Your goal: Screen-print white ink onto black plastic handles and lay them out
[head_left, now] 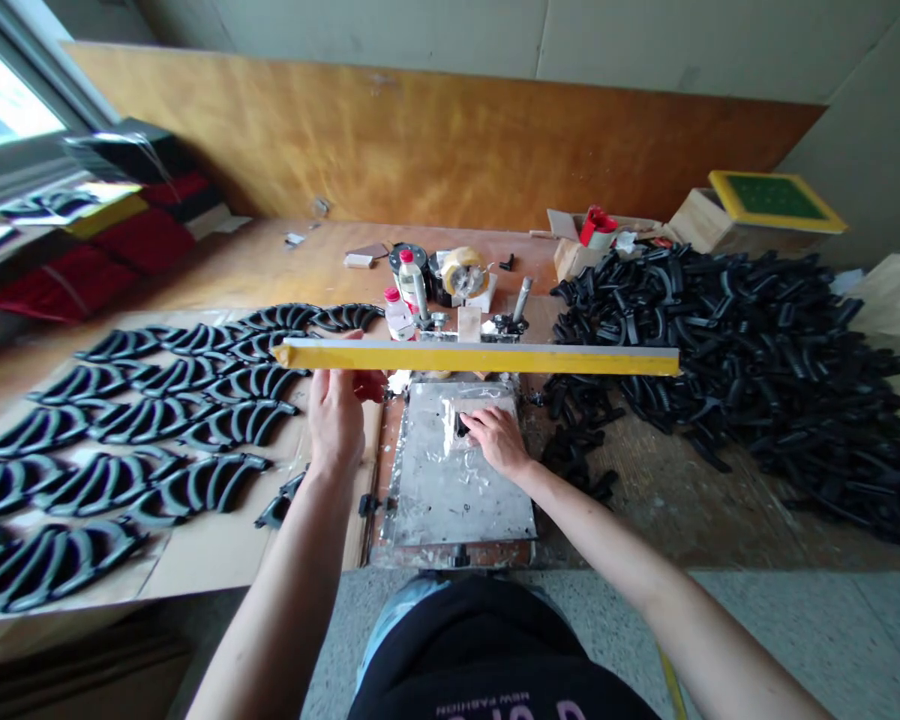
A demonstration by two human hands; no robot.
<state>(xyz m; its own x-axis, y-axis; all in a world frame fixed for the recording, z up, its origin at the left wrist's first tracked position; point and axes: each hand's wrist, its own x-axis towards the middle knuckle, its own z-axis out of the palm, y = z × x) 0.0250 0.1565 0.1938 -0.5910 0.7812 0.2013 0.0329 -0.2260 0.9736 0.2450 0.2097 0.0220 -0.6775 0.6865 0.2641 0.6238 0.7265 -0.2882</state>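
Left grip (pixel 335 418) wrapped tight around a long yellow squeegee bar (pixel 480 357), and there it is, held level across the view, hovering above the work with its end jutting out past the hand! Over to the right grip (pixel 496 440), fingers together and bent down on a clear plastic film (pixel 450 425), right up against a small black piece (pixel 461 425). Is it pinching that piece? Can't tell from here! Under it all, a scuffed metal plate (pixel 457 500) sits on the tabletop (pixel 270 260), the film lying on top of it. Just past the bar, a cluster: two plastic bottles (pixel 411 282), a roll of tape (pixel 463 272) and a metal-handled tool (pixel 521 300). Out on the left, rows of curved black parts (pixel 142 420) laid on cardboard (pixel 217 550); on the right, a huge heap of black parts (pixel 727 370). And way at the back, a yellow-framed green screen (pixel 772 200) on a box!
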